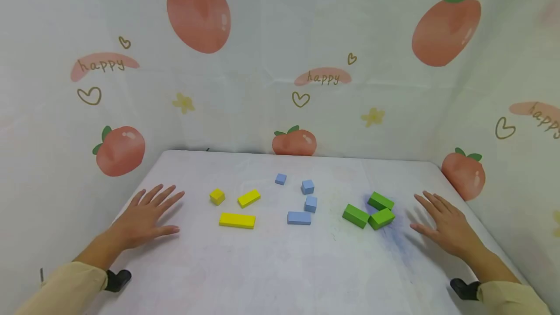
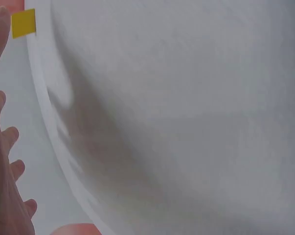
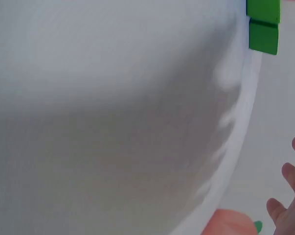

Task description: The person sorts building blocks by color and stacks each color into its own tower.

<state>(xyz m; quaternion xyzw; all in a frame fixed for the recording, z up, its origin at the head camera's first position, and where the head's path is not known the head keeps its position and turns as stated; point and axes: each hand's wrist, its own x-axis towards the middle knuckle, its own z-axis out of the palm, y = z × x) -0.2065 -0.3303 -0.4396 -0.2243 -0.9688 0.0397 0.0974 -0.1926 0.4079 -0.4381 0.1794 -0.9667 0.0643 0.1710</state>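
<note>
Holding nothing, the left hand [image 1: 142, 220] spreads its fingers left of yellow blocks [image 1: 237, 221]; blue blocks [image 1: 299, 218] lie mid-way, green blocks [image 1: 356, 216] nearest the right hand [image 1: 448, 225], also empty, fingers extended. Likely a ready pose; grasping any calls for reaching inward.

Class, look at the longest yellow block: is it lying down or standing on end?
Lying down: in the head view, the longest yellow block has its long side stretched along the white tabletop.
</note>
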